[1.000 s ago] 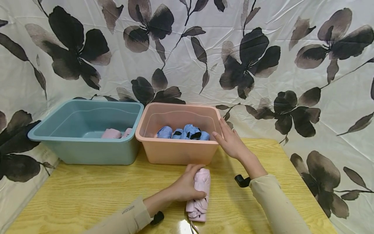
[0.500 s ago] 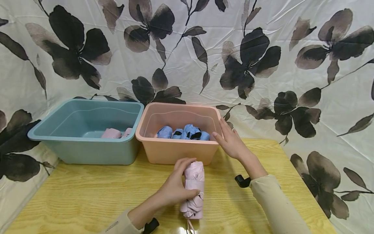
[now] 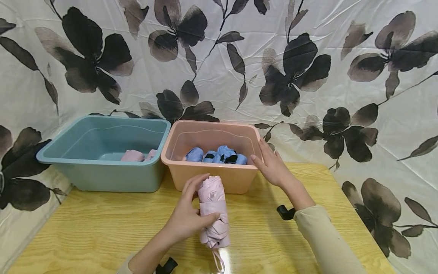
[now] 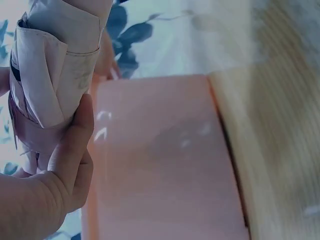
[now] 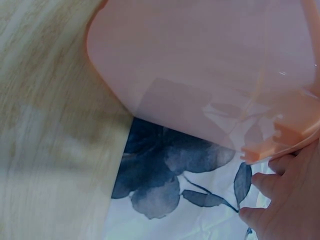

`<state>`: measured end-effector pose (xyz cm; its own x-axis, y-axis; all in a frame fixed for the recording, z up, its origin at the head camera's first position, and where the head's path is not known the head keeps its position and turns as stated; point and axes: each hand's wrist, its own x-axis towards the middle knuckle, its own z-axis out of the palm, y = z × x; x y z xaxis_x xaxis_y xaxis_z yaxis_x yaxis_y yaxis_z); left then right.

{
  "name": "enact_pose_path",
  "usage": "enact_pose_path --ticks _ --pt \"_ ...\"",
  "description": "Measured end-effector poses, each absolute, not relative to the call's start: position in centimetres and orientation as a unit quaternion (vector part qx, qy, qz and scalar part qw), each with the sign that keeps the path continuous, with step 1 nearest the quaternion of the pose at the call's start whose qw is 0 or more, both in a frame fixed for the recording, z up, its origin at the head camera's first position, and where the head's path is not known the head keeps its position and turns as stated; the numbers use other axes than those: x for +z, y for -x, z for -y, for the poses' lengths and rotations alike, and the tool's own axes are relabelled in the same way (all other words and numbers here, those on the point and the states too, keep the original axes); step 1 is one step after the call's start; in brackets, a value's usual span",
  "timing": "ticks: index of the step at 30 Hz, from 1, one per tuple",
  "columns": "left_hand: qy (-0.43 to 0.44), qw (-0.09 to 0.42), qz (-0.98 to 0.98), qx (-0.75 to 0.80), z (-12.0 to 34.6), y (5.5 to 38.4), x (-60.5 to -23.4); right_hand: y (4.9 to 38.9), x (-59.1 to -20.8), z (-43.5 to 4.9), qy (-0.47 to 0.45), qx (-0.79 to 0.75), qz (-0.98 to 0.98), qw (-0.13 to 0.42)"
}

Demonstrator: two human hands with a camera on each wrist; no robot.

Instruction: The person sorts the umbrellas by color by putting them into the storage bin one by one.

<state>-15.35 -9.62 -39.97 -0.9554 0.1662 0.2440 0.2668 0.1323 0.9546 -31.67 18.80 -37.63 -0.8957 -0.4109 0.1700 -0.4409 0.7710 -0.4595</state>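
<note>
A folded pink umbrella (image 3: 214, 213) with a wrist loop at its lower end is gripped by my left hand (image 3: 186, 217), in front of the pink bin (image 3: 212, 177). In the left wrist view the thumb and fingers wrap round the umbrella (image 4: 55, 75), whose strap circles the cloth. My right hand (image 3: 273, 165) lies against the pink bin's right rim with its fingers extended; the right wrist view shows those fingers (image 5: 265, 185) at the rim's underside. Several rolled blue umbrellas (image 3: 224, 154) lie inside the pink bin.
Left of the pink bin, a blue-green bin (image 3: 106, 177) stands close beside it, with pink rolled things (image 3: 132, 155) inside. Both bins stand on a wood-grain table (image 3: 113, 228). Behind them hangs a flower-print cloth (image 3: 232, 91).
My left hand has lifted the pink umbrella up and moved it to the left, nearer the front of the pink bin. My right hand stays at the rim.
</note>
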Motion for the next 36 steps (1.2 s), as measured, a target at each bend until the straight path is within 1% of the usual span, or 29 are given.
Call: enact_pose_path --ticks 7,11,15,21,28,36 --pt "0.158 0.103 0.737 -0.649 12.0 15.5 -38.7 31.7 -37.7 -19.0 -0.226 0.255 0.939 0.033" --pt "0.144 0.146 0.742 -0.638 13.7 15.7 -37.5 31.8 -37.7 -19.0 -0.226 0.257 0.939 0.032" --pt "0.119 0.177 0.749 -0.627 15.5 15.8 -36.2 31.8 -37.8 -19.0 -0.226 0.259 0.938 0.034" --pt "0.088 0.211 0.757 -0.612 18.6 16.6 -34.6 31.8 -37.9 -19.2 -0.225 0.263 0.938 0.032" --pt "0.05 0.239 0.759 -0.603 22.3 18.1 -33.3 31.7 -37.9 -19.2 -0.226 0.262 0.938 0.031" --pt "0.009 0.275 0.828 -0.489 26.5 20.2 -32.1 31.8 -37.9 -19.0 -0.231 0.264 0.936 0.031"
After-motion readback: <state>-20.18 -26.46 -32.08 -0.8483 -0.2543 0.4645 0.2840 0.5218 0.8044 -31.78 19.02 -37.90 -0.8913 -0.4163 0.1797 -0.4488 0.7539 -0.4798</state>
